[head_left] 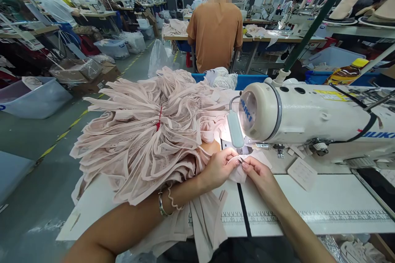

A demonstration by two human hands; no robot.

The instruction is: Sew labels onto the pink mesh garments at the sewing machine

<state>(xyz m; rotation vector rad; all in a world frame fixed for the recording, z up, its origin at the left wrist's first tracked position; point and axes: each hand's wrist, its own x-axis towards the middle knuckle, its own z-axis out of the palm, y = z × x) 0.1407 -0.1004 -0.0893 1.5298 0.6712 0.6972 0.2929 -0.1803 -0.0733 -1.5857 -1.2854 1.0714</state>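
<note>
Below the sewing machine's head, both hands meet over a small pale pink fabric piece (238,173). My left hand (219,167) is closed, pinching this piece at its upper edge. The fingers of my right hand (258,174) are closed too, beside the left fingertips. A small dark pointed tip (241,160) shows between the two hands; its kind is hard to tell, and it seems to be in the right fingers. The white sewing machine (296,111) stands just behind, its lamp (235,129) lighting the spot. More pink fabric (203,218) hangs over the table edge under my left forearm.
A large heap of pale pink garments (138,131), tied with red string (158,124), covers the table's left side. A paper tag (302,172) lies right of my hands. A printed ruler (336,216) runs along the front edge. A person in brown (215,35) sits ahead.
</note>
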